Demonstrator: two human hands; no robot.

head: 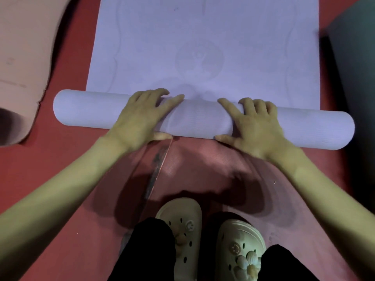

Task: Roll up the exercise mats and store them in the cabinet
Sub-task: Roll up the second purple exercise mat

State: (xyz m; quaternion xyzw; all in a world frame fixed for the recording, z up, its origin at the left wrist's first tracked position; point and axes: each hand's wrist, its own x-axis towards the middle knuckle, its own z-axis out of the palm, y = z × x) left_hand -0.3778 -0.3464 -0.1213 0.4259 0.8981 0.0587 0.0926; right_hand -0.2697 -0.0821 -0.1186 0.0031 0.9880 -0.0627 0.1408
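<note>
A lavender exercise mat [203,41] lies flat on the red floor, and its near end is wound into a thick roll [200,120] running left to right. My left hand [140,116] lies over the roll left of centre, fingers wrapped across the top and thumb tucked at the near underside. My right hand [253,126] holds the roll right of centre the same way, fingers curled over the top. A pink mat [22,57], partly curled at its near end, lies to the left. No cabinet is in view.
A dark green mat [357,57] lies along the right edge. Under my feet lies a reddish mat [203,169] with a worn edge. My pale clogs [211,240] and black trouser legs are at the bottom centre, just behind the roll.
</note>
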